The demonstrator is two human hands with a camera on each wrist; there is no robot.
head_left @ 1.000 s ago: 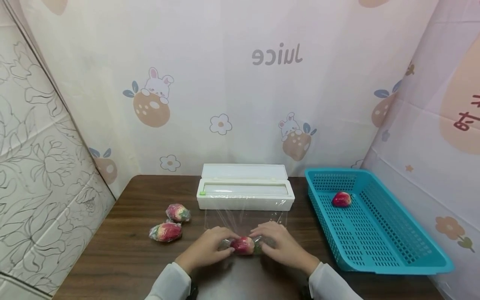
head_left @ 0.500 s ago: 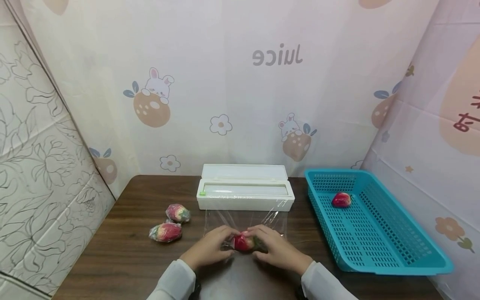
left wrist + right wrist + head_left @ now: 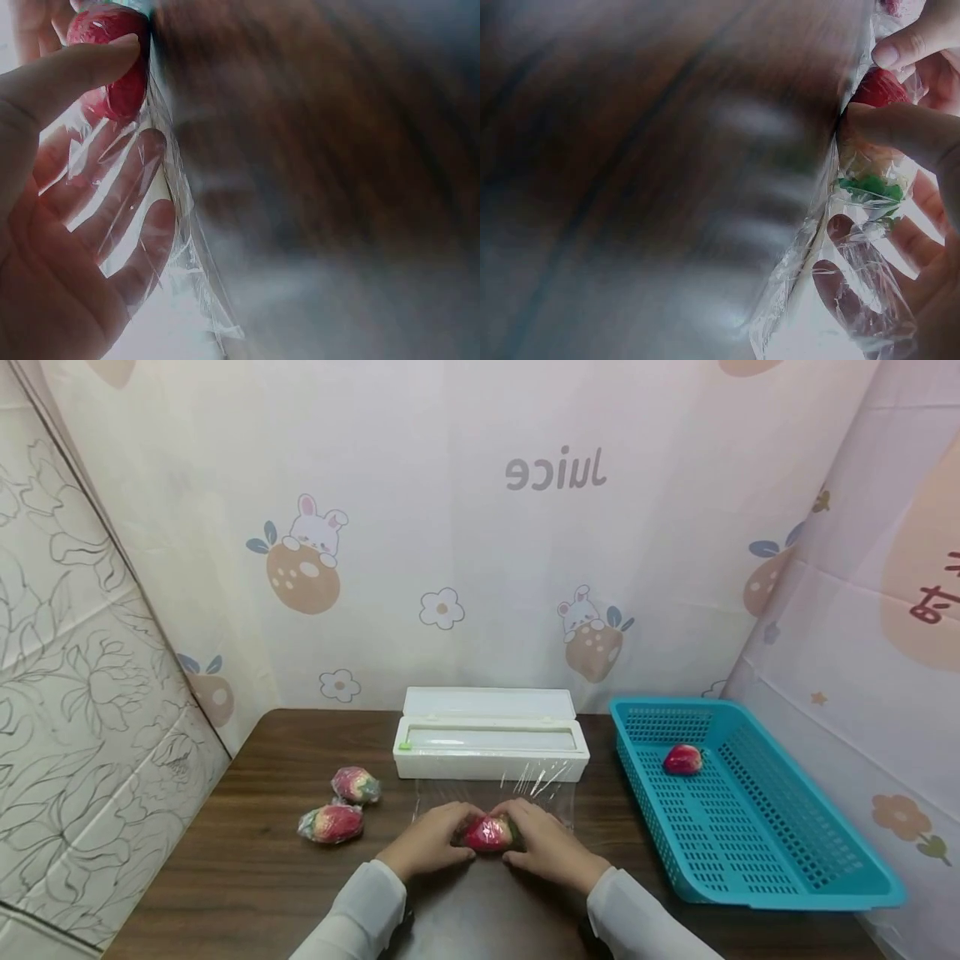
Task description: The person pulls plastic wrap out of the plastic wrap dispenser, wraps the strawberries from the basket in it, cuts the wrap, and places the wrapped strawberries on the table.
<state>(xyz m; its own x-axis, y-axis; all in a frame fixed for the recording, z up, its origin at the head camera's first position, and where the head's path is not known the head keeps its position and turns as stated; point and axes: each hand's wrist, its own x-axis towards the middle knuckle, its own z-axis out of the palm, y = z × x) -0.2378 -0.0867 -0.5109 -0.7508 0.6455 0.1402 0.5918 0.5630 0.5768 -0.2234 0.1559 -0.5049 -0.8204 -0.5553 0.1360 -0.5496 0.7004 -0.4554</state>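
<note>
A red strawberry [image 3: 489, 833] with a pale and green end lies in clear cling film between both hands, in the middle of the table. My left hand [image 3: 435, 839] holds its left end; in the left wrist view the thumb presses the red skin [image 3: 124, 94], with the fingers spread behind the film. From the other side my right hand [image 3: 551, 847] grips the leafy end, thumb in front and fingers behind, and crinkled film [image 3: 862, 277] covers those fingers. The cling film [image 3: 540, 789] runs from the hands back to a white film dispenser [image 3: 491, 767] with its lid up.
Two film-wrapped strawberries [image 3: 356, 785] lie on the wooden table [image 3: 247, 860] left of the hands. A blue perforated basket [image 3: 750, 835] stands at the right, with one strawberry [image 3: 683, 759] inside. A patterned curtain [image 3: 480, 527] hangs behind the table.
Both hands have moved slightly away from the body toward the dispenser and closer together around the strawberry. The strawberry has turned and shifted a little with them, and the stretch of film has shortened.
</note>
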